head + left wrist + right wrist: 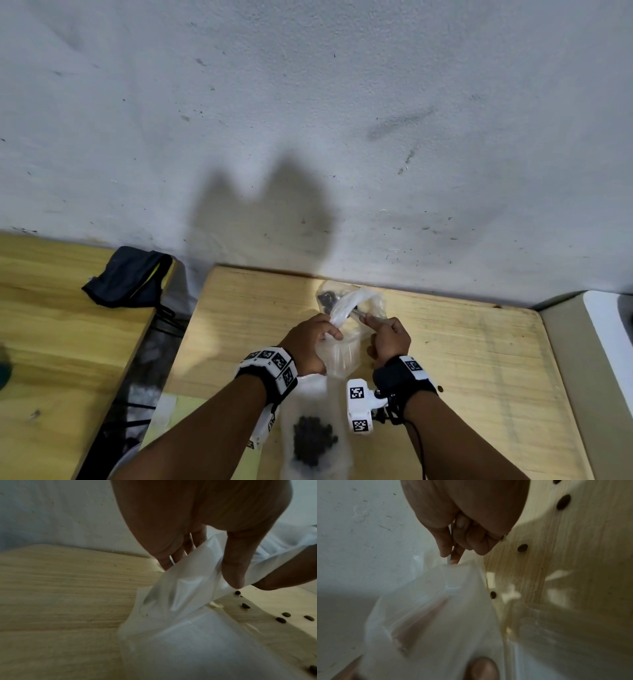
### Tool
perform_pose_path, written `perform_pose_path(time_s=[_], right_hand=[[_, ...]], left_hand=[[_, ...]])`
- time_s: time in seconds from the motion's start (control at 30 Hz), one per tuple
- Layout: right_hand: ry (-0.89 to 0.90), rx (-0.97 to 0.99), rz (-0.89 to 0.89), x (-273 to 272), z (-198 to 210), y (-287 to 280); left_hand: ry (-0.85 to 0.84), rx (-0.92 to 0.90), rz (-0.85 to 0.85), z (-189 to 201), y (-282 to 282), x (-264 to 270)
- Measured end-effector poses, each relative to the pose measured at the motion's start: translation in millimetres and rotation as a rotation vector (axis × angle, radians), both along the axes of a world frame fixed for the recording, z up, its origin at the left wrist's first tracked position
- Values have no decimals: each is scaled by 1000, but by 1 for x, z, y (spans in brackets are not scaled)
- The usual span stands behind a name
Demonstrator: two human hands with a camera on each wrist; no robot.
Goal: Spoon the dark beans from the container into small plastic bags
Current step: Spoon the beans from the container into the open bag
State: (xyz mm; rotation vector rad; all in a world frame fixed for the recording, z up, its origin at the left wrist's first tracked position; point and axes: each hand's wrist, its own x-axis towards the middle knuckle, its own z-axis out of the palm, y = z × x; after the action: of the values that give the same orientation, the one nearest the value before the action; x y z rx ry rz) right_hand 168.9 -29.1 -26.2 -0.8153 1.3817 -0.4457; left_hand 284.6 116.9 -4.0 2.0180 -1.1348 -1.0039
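Observation:
My left hand pinches the rim of a small translucent plastic bag and holds it up over the wooden table. In the left wrist view the thumb presses the bag against the fingers. My right hand grips the thin metal spoon, whose bowl is hidden behind the bag's rim. Just beyond stands the clear container with dark beans in it. The right wrist view shows the spoon handle pinched above the bag.
A second bag with a heap of dark beans lies near the table's front, between my forearms. Loose beans are scattered on the wood. A dark cloth lies on the neighbouring table at the left. The wall is close behind.

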Motion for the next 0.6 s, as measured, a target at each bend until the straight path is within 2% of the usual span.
perform_pose_path(time_s=[0.3, 0.47, 0.6], right_hand=[[23, -40, -21, -11, 9, -13], [56, -92, -5, -22, 17, -24], [24, -139, 3, -31, 31, -31]], left_hand=[[7, -56, 148, 1, -4, 5], [64, -82, 306, 7, -7, 5], [86, -74, 363, 8, -9, 4]])
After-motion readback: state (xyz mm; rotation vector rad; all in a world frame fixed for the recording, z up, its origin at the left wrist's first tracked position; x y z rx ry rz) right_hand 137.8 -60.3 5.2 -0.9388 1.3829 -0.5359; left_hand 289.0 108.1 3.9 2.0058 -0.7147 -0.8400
